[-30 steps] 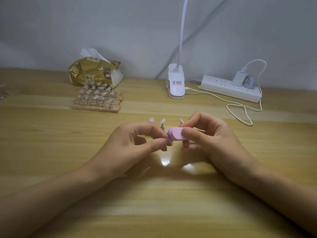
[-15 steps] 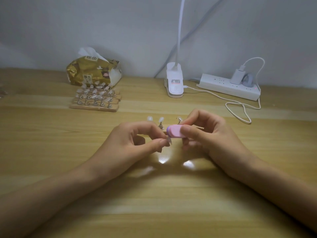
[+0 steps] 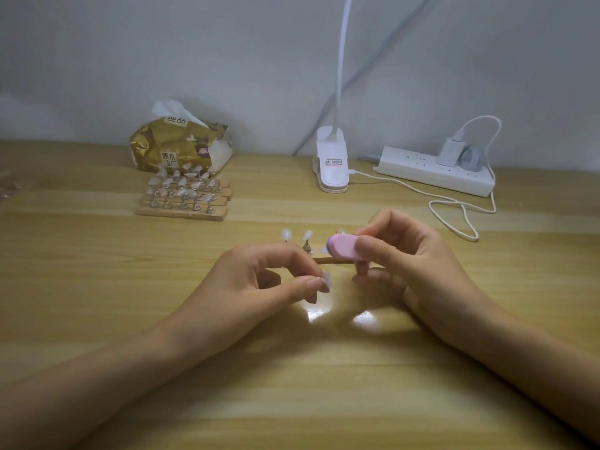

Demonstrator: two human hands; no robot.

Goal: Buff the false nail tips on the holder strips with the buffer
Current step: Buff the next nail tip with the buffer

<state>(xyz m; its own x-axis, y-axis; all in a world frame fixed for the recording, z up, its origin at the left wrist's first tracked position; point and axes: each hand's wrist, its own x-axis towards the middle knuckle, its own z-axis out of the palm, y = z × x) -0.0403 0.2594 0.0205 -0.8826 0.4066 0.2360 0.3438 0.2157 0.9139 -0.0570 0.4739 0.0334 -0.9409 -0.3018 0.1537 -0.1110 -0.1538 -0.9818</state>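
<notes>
The gold tissue pack [image 3: 175, 147] at the back left carries Chinese writing. "原木" can be read on its front, while the label on top by the tissue opening is too blurred to make out. The white clip lamp [image 3: 332, 167] bears a small label with a red band whose print is illegible, and its neck runs out of the top of the view. A white power strip [image 3: 431, 172] lies to its right with a charger [image 3: 449, 152] plugged in and a white cable [image 3: 454, 219] looping over the bench [image 3: 97, 287]. The right hand [image 3: 402, 264] grips the pink buffer [image 3: 344, 249] between thumb and curled fingers. The buffer's long axis runs roughly left to right, its purple-edged end pointing left toward the other hand. The left hand [image 3: 256, 284] pinches a pale false nail tip [image 3: 326, 281] between thumb and forefinger, just below and apart from the buffer. Whether a stand is attached to it is hidden by the fingers. Behind both hands a wooden holder strip [image 3: 331, 261] lies left to right, mostly covered. Two upright nail tips [image 3: 286, 234] show above it, and a third is half hidden by the buffer. A stack of holder strips [image 3: 181, 211], crowded with tips, sits just in front of the tissue pack.
</notes>
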